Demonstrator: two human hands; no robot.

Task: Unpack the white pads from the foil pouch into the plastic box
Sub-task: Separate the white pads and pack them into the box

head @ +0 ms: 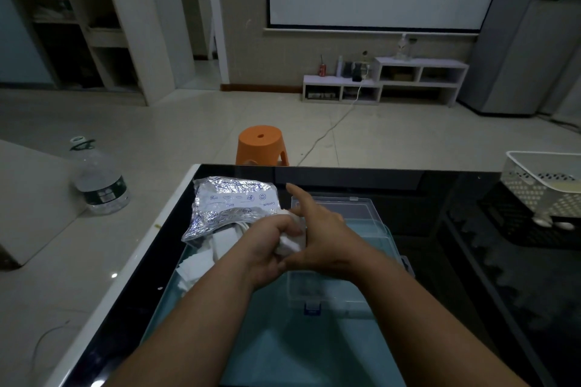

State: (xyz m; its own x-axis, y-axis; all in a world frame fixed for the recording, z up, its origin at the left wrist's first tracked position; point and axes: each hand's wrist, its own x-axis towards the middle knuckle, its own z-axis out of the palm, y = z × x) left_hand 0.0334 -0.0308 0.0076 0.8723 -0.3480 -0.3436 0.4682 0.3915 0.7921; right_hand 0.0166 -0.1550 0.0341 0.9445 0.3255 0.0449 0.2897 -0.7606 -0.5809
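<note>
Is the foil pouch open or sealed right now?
Open: white pads poke from the foil pouch at its near end, and the left hand grips some.

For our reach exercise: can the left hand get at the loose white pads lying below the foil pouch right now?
Probably, but not freely: the left hand grips a wad of pads; the loose pads lie uncovered just beside its wrist.

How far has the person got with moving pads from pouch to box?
Done: some white pads lie loose below the foil pouch. In hand: left hand grips a bunch, right hand touching it. Left: pads showing in the pouch, for the plastic box.
</note>
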